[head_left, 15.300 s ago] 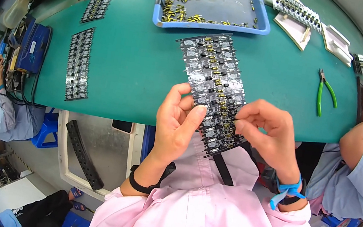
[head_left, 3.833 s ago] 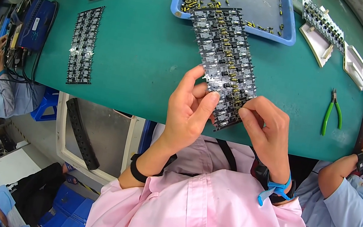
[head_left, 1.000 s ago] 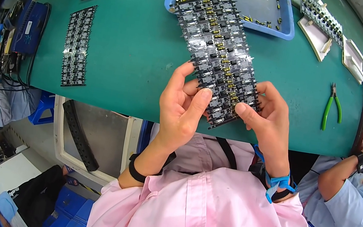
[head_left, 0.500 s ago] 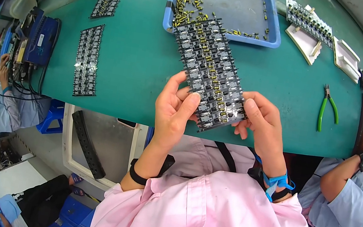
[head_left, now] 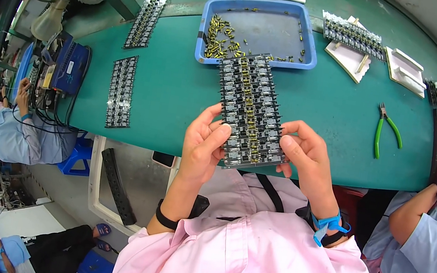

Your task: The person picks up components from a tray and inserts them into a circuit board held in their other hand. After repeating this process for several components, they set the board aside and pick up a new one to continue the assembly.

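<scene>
A long circuit board panel (head_left: 250,107), dark with rows of small parts and a yellowish line of capacitors along its middle, is held up over the green table. My left hand (head_left: 204,141) grips its near left edge, thumb on top. At the near right edge my right hand (head_left: 307,153) pinches it between thumb and fingers. The panel's far end overlaps the near rim of a blue tray (head_left: 312,57), in which many small yellow-and-black capacitors (head_left: 220,34) lie, mostly heaped at the left.
Two more panels lie at the left, one nearer (head_left: 121,92) and one farther (head_left: 146,22). Green-handled cutters (head_left: 386,132) rest at the right. Behind them another panel (head_left: 354,35) leans over white holders (head_left: 406,69). Co-workers sit at left (head_left: 31,129) and right (head_left: 425,238).
The panel has turned straighter, its far end now less tilted to the left. Both hands keep their hold. The whole view has shifted slightly, showing a white board beyond the tray.
</scene>
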Available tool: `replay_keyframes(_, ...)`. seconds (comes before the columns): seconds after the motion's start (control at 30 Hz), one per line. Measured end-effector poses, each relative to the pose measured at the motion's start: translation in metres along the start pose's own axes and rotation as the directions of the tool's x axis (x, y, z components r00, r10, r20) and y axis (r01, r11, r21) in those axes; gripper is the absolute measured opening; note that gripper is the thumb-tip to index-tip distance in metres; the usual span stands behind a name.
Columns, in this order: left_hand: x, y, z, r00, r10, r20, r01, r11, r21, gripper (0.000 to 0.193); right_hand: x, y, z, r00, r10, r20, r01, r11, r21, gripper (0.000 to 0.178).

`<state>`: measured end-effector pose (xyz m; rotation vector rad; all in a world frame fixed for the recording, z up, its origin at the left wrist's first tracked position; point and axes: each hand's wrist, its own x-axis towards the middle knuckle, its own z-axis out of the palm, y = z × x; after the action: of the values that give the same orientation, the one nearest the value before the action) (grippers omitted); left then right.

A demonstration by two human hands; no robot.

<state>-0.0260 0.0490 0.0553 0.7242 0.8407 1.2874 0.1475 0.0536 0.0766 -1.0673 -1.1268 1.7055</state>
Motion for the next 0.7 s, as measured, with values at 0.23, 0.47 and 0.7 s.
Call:
replay_keyframes(0.23,-0.002,0.005,0.018,0.998,-0.048,0.035,0.049,0.998,-0.03,0.041,-0.014,-0.009,-0.004,1.0,-0.019,0.015,0.019,0.998,0.06,0.016)
replay_keyframes(0.47,0.001,0.001,0.02,0.999,-0.029,0.018,0.028,0.999,0.036,0.042,-0.019,-0.01,-0.014,1.0,-0.025,0.011,0.024,0.996,0.081,0.014)
replay_keyframes(0.7,0.006,-0.003,0.023,0.997,-0.056,0.062,0.052,0.997,0.054,0.044,-0.02,-0.007,-0.026,1.0,0.01,0.011,-0.011,0.997,0.076,0.016)
